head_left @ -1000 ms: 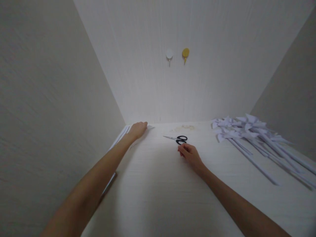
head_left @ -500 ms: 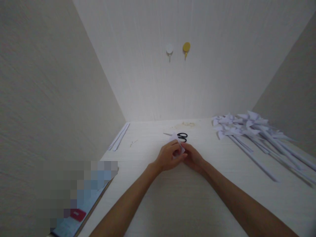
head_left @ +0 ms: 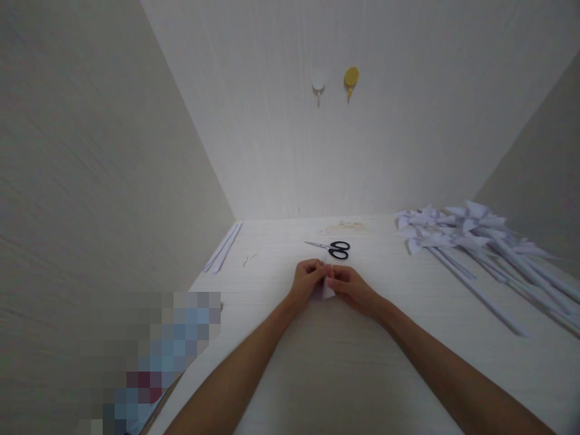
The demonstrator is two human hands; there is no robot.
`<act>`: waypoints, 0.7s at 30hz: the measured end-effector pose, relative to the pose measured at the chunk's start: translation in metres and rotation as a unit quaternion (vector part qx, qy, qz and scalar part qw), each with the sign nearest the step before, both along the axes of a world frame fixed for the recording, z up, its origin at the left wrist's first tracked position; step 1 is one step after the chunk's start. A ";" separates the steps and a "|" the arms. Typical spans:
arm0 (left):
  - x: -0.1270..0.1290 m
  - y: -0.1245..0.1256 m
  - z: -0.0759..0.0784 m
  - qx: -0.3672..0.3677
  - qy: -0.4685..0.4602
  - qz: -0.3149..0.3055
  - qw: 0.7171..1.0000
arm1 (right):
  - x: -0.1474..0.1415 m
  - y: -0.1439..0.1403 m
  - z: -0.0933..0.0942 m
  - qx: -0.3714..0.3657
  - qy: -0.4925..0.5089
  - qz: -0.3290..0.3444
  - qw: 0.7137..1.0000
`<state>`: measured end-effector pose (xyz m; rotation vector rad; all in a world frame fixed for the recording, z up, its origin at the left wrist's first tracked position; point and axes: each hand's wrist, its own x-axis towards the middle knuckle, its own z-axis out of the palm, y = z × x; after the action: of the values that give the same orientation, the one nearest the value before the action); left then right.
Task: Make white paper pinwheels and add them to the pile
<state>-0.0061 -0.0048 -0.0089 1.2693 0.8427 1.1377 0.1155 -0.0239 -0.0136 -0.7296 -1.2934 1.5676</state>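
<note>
**Paper pinched between both hands at mid-table**

Strips [head_left: 223, 248] of white paper lie along the far left edge of the table [head_left: 317, 362], tight to the wall, where they are out of my way but within a stretch of the left arm. A small scrap [head_left: 248, 259] lies just right of them.

My left hand [head_left: 308, 279] is curled, fingers folded in toward the palm, thumb and fingertips pinching the left side of a small white paper [head_left: 327, 291]. My right hand [head_left: 354, 287] meets it from the other side, fingertips closed on the same piece, so the two hands touch knuckle to knuckle over it. I judge that I hold it this way, low and near the tabletop, so the piece stays steady while both sets of fingertips work it; only its lower corner shows below my fingers, the rest is hidden. Both forearms run in from the near edge and converge, wrists fairly straight, elbows wide.

Scissors [head_left: 331, 248] lie just beyond my hands, black handles to the right and blades pointing left, near but not touched.

Pinwheels [head_left: 457, 229] on long white sticks are heaped well apart at the right, heads toward the back wall, sticks trailing toward me. On that wall hang a white hook [head_left: 319, 83] and a yellow hook [head_left: 350, 78].
</note>
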 end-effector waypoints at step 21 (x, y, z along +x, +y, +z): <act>0.001 -0.003 0.005 -0.051 -0.050 -0.017 0.997 | -0.004 -0.001 0.006 -0.074 0.073 -0.011 0.995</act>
<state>-0.0054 -0.0078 -0.0036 1.1295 0.7914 1.1086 0.1118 -0.0253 -0.0074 -0.7040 -1.0683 1.6789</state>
